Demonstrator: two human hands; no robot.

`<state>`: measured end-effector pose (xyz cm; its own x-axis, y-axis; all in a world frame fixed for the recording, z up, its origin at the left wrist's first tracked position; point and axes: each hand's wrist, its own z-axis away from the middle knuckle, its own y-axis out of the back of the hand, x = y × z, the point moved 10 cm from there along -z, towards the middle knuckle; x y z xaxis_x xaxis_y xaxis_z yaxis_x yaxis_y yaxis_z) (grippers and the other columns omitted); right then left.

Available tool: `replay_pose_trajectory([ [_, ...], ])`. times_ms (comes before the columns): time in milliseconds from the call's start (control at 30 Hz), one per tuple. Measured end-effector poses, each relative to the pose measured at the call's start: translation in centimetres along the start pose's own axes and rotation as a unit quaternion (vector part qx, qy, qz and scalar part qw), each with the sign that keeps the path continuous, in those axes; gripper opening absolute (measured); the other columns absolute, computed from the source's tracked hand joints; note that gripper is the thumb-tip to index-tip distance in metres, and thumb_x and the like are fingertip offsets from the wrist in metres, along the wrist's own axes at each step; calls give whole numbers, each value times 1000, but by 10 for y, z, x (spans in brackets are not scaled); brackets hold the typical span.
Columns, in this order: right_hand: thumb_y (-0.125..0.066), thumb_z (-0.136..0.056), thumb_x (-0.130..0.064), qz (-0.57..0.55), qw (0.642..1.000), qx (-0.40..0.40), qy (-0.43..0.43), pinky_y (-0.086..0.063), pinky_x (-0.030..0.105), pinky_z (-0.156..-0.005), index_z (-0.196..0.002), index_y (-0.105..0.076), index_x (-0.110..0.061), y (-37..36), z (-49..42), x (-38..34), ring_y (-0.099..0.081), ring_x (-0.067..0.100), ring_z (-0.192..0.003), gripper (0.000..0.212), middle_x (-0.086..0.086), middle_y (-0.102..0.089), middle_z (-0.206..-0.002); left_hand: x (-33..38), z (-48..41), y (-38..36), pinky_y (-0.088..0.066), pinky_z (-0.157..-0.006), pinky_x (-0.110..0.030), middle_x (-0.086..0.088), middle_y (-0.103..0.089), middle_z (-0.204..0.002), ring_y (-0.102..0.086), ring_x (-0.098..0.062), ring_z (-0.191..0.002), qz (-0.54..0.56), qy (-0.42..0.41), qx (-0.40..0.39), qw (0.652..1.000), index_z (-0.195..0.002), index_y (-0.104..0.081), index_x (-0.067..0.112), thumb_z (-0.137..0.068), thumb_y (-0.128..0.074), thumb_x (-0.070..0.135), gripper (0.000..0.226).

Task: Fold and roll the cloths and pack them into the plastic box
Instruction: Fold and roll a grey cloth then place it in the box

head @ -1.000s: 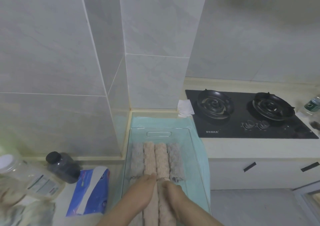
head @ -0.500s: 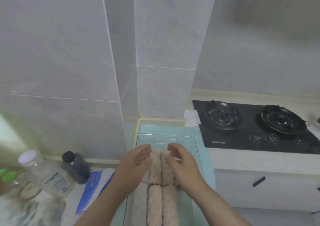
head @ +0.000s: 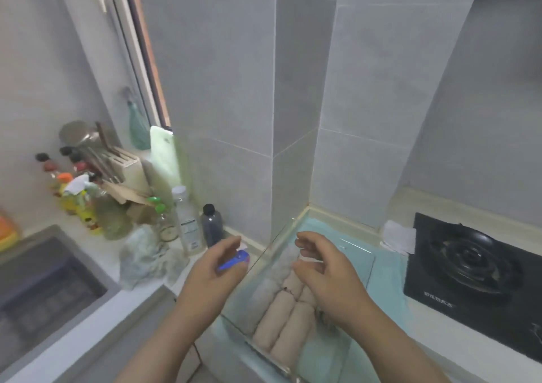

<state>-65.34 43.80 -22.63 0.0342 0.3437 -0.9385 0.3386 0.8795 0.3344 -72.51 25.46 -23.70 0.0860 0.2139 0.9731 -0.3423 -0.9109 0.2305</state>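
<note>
We hover our left hand [head: 217, 268] and right hand [head: 325, 268], loosely curled and seemingly empty, near soft, light rolled cloths [head: 281, 309] in the plastic box [head: 352, 248], best gripped mid-roll.

No legible text anywhere.
- Black hob [head: 469, 268]: pale brand mark on front-left corner, characters blurred, unreadable.
- Clear bottle [head: 186, 221] on worktop [head: 137, 291]: white label with dark print, too small and smeared to read.
- Blue packet [head: 234, 261] beside bottle: white patches of print, no letters discernible.
- Yellow bottles [head: 79, 204] at far left: coloured labels, wording blurred.
</note>
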Motion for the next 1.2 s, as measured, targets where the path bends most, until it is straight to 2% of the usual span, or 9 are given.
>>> replay_pose_trajectory([
  [67,-59,-77,-34,-9,999,-41,16,-43,18,-93,-105,-49,-49,-16,14,-11,-51,-8,-110,34,-24,-58,-114,-3,35,20,-44,-86,-15,20,-60,-118,-57,16,-100,-6,6,37,999,-110,-57,45,-59,-64,47,51],
  [133,-63,-86,-25,-21,996,-87,24,-42,18,-92,-102,-50,-49,-39,27,-21,-52,-4,-110,32,-24,-57,-112,-5,72,44,-44,-80,-8,23,-57,-118,-56,17,-100,-26,10,70,997,-108,-55,48,-69,-63,37,42],
  [333,-62,-88,-20,-19,969,-240,51,-41,27,-99,-119,-55,-32,-148,75,-66,-53,6,-115,34,-15,-58,-119,-26,198,147,-37,-87,-6,29,-52,-119,-48,8,-117,-74,44,222,971,-116,-50,43,-90,-62,19,38],
  [500,-62,-90,-25,-15,924,-363,117,-43,32,-99,-119,-50,-38,-267,154,-131,-52,7,-115,34,-14,-56,-120,-39,333,243,-40,-97,-20,22,-56,-117,-50,5,-116,-36,85,389,917,-109,-55,43,-73,-60,36,37],
  [733,-59,-91,-29,11,848,-495,187,-38,25,-92,-130,-48,-34,-419,289,-202,-50,6,-117,41,-14,-53,-125,-65,532,353,-36,-101,-24,4,-57,-125,-51,-7,-120,0,123,558,820,-117,-56,25,-90,-62,12,31],
  [833,-58,-90,-30,13,823,-532,197,-38,26,-93,-127,-48,-36,-477,348,-223,-49,6,-117,39,-14,-54,-126,-74,614,393,-38,-98,-23,6,-60,-121,-53,-2,-115,7,122,611,782,-108,-58,32,-78,-66,25,32],
  [967,-58,-90,-30,6,803,-561,203,-38,26,-94,-120,-46,-42,-541,413,-249,-49,4,-118,35,-18,-54,-124,-87,696,441,-41,-95,-22,-3,-61,-123,-54,2,-108,7,128,659,741,-118,-59,16,-90,-63,9,30],
  [1067,-58,-90,-32,5,792,-575,207,-38,25,-93,-123,-47,-42,-575,445,-265,-49,3,-118,36,-20,-53,-124,-93,734,467,-41,-99,-27,4,-62,-120,-54,5,-107,7,135,681,719,-118,-60,19,-83,-68,22,36],
  [1200,-57,-90,-33,4,777,-593,210,-38,23,-94,-127,-47,-41,-617,469,-284,-47,0,-118,39,-22,-52,-124,-107,759,501,-40,-103,-30,4,-60,-124,-52,3,-111,8,144,693,706,-121,-60,19,-92,-58,12,30],
])
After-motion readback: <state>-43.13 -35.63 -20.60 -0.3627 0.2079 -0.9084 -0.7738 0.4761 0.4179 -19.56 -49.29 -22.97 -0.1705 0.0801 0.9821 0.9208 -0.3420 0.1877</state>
